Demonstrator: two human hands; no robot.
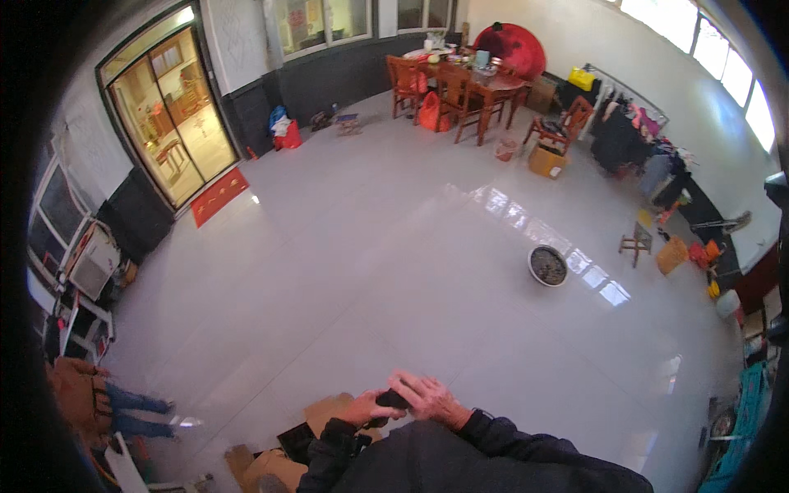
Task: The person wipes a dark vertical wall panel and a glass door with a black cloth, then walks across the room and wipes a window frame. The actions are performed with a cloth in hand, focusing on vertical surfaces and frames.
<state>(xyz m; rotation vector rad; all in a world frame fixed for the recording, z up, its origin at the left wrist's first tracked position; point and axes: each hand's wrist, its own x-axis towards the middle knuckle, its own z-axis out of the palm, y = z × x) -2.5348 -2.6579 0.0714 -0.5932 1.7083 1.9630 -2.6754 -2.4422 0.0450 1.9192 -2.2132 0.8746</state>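
Both of my hands are together at the bottom centre of the head view, close in front of my dark jacket. Between them is a small black object (392,399), too small and blurred to name. My left hand (372,408) holds it from the left side. My right hand (426,394) lies over its upper right, with the fingers bent across it. Below and left of my hands are an open cardboard box (325,411) and a black item (297,441) on the floor.
A round basin (548,266) of dark material stands on the tiled floor at right. Beyond are a wooden table (493,83) with chairs, a clothes rack (629,92) and a small stool (636,243). A person (92,400) is at the lower left. A red mat (220,196) lies by the glass door.
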